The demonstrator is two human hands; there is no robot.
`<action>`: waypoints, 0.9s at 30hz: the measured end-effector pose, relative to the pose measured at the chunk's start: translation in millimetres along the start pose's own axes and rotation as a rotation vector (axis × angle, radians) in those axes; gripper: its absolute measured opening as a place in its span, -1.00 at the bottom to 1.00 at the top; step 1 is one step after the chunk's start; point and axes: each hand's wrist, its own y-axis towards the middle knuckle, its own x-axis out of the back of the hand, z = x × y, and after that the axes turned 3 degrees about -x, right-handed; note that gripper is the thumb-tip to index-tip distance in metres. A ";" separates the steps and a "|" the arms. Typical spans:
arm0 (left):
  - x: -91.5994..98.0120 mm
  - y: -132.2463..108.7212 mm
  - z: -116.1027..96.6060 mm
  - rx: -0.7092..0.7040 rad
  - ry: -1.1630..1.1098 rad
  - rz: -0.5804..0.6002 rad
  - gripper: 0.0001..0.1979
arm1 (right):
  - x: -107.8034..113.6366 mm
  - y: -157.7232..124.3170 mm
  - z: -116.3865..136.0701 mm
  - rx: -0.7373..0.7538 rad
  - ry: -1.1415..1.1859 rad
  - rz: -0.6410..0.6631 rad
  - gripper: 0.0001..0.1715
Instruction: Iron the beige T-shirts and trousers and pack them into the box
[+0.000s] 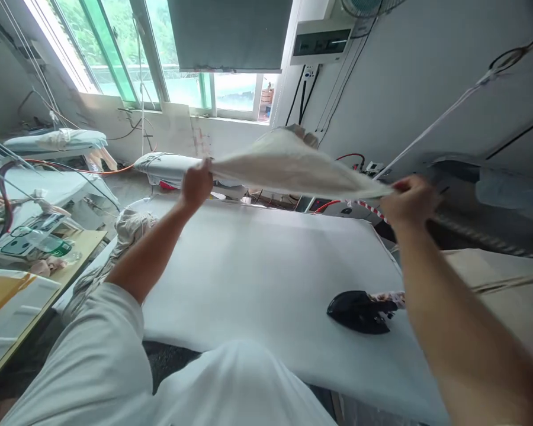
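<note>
My left hand (pixel 196 184) and my right hand (pixel 408 201) hold up a pale cream piece of cloth (pixel 293 168) by its edges, stretched above the far part of a white padded ironing table (pixel 257 278). The cloth sags slightly and its far corner flips upward. A black steam iron (pixel 359 312) lies on the table below my right forearm, not touched by either hand. A crumpled bundle of beige fabric (pixel 128 229) hangs over the table's left edge, near my left arm.
A red-and-white cord (pixel 371 210) runs behind the table's far right corner. To the left stand a second padded board (pixel 55 141) and a yellow-topped work table (pixel 77 248) with clear plastic items. A window (pixel 182 59) and a wall-mounted electrical unit (pixel 320 42) are ahead.
</note>
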 end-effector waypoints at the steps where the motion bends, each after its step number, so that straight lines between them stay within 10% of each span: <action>1: -5.0 -33.8 6.6 -0.026 0.046 0.045 -0.60 | -8.4 -30.8 -6.6 -0.058 0.018 0.078 -0.75; 12: -26.8 -355.4 138.8 -0.143 0.434 0.745 -0.47 | -73.2 -395.1 -138.4 0.268 -0.078 0.541 -0.39; 16: -41.6 -447.9 153.4 -0.172 0.397 0.924 -0.48 | -67.4 -473.4 -159.8 0.348 -0.124 0.714 -0.28; 21: -68.0 -432.7 106.0 -0.127 0.261 0.866 -0.49 | -47.3 -396.3 -202.1 0.548 -0.013 0.781 -0.35; 27: -212.9 -365.4 -124.1 -0.241 -0.186 0.778 -0.24 | -96.0 -226.8 -234.4 0.502 -0.257 1.252 -0.52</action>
